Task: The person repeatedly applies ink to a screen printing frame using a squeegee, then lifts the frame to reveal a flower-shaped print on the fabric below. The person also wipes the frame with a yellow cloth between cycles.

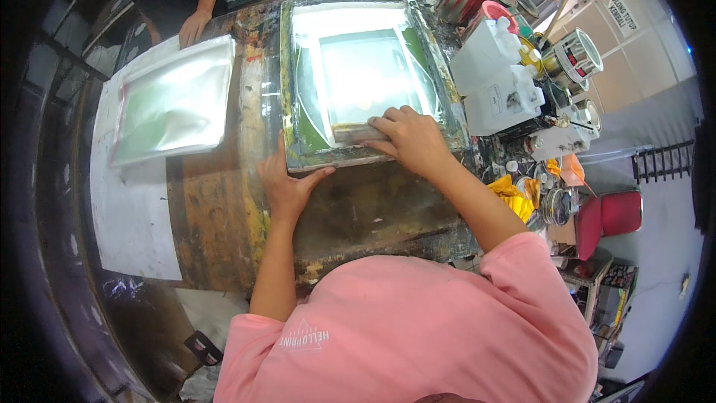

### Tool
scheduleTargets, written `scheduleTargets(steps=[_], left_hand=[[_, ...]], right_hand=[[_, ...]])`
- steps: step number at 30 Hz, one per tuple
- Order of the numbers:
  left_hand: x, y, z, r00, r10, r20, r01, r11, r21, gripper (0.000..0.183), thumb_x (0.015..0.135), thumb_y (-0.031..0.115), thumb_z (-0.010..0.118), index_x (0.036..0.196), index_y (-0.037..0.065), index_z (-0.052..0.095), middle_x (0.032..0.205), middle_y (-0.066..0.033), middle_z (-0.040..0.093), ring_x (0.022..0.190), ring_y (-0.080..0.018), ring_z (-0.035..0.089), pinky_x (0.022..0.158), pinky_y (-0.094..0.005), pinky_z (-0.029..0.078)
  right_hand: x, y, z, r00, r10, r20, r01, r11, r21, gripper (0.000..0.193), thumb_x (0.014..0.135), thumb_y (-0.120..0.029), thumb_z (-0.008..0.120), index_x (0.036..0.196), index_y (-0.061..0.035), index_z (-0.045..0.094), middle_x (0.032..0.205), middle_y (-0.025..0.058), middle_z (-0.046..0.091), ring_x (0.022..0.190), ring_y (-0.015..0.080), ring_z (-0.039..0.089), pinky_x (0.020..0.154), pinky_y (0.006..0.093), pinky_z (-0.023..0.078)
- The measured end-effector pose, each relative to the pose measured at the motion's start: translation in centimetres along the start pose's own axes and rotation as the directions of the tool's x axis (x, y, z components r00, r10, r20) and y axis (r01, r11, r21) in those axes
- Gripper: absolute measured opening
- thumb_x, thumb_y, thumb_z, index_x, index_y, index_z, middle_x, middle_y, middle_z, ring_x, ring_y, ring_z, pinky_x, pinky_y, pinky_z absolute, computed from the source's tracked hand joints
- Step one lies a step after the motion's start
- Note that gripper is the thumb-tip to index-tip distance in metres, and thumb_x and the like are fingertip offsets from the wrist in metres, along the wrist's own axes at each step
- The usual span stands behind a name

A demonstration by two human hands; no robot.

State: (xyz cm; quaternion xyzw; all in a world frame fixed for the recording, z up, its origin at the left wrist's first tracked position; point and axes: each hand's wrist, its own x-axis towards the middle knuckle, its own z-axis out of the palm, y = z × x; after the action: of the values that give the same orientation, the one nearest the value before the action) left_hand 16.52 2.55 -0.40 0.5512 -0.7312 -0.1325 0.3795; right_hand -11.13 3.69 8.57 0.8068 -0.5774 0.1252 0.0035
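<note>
A screen printing frame (343, 158) lies on the stained worktable in front of me. Its mesh is glossy, with a pale rectangle at the centre and green along the sides. Close to the frame's near edge, my right hand (412, 139) is closed on a squeegee (352, 133), which rests flat across the mesh. My left hand (286, 185) grips the frame's near left corner, with the thumb along the front edge and the fingers up the left side. Glare hides any detail on the middle of the mesh.
Left of the frame, a stack of clear plastic sheets (175, 101) lies on white paper (138, 231); a co-worker's hand (195, 28) touches its far edge. White jerrycans (503, 101), paint cans (573, 60) and yellow cloths (513, 195) crowd the right side. A red chair (620, 213) stands beyond.
</note>
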Motion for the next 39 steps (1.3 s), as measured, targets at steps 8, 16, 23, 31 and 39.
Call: scheduleTargets(steps=[8, 16, 23, 31, 39], left_hand=[[0.2, 0.5, -0.6, 0.997, -0.046, 0.058, 0.034, 0.978, 0.204, 0.111, 0.055, 0.064, 0.094, 0.143, 0.005, 0.062, 0.107, -0.0062, 0.058, 0.108, -0.0268, 0.055, 0.106, -0.0449, 0.032], [0.0, 0.6, -0.8, 0.993, -0.07, 0.099, 0.052, 0.984, 0.169, 0.112, 0.054, 0.065, 0.093, 0.143, 0.003, 0.062, 0.102, -0.0055, 0.058, 0.103, -0.0252, 0.054, 0.103, -0.0453, 0.03], [-0.1, 0.1, -0.9, 0.989, -0.038, 0.14, 0.019, 0.991, 0.13, 0.115, 0.054, 0.06, 0.095, 0.146, 0.001, 0.059, 0.103, -0.0057, 0.061, 0.104, -0.0251, 0.055, 0.103, -0.0451, 0.03], [0.1, 0.0, -0.7, 0.993, -0.063, 0.103, 0.059, 0.997, 0.041, 0.12, 0.053, 0.059, 0.097, 0.15, 0.001, 0.055, 0.106, -0.0057, 0.062, 0.103, -0.0242, 0.056, 0.104, -0.0446, 0.03], [0.2, 0.1, -0.8, 0.999, 0.013, 0.048, -0.015, 0.998, 0.056, 0.125, 0.056, 0.061, 0.095, 0.153, -0.003, 0.049, 0.098, -0.0061, 0.07, 0.092, -0.0228, 0.06, 0.098, -0.0414, 0.034]], right_hand=[[-0.6, 0.4, -0.4, 0.999, 0.007, 0.053, -0.011, 0.996, 0.087, 0.036, 0.092, -0.045, 0.072, 0.113, -0.0157, 0.072, 0.095, 0.0074, 0.068, 0.091, 0.0291, 0.067, 0.071, 0.0458, 0.056], [-0.9, 0.2, 2.5, 0.999, -0.004, 0.04, 0.002, 0.999, 0.037, 0.043, 0.084, -0.035, 0.081, 0.121, -0.0149, 0.073, 0.1, 0.0043, 0.066, 0.091, 0.0268, 0.066, 0.072, 0.0425, 0.057], [11.7, 8.0, 7.3, 0.986, -0.053, -0.161, 0.04, 0.996, -0.085, 0.036, 0.092, -0.047, 0.07, 0.109, -0.0153, 0.072, 0.099, 0.0073, 0.067, 0.092, 0.031, 0.069, 0.07, 0.0462, 0.059], [21.3, 13.0, 3.6, 0.984, -0.031, 0.175, 0.024, 0.999, 0.044, 0.064, 0.091, -0.072, 0.061, 0.117, -0.0155, 0.078, 0.101, 0.0137, 0.075, 0.1, 0.0345, 0.072, 0.086, 0.0486, 0.057], [22.0, 12.5, 2.7, 0.997, -0.071, 0.028, 0.069, 0.995, 0.066, 0.062, 0.093, -0.067, 0.063, 0.119, -0.0121, 0.078, 0.099, 0.014, 0.077, 0.096, 0.0362, 0.072, 0.084, 0.0481, 0.057]])
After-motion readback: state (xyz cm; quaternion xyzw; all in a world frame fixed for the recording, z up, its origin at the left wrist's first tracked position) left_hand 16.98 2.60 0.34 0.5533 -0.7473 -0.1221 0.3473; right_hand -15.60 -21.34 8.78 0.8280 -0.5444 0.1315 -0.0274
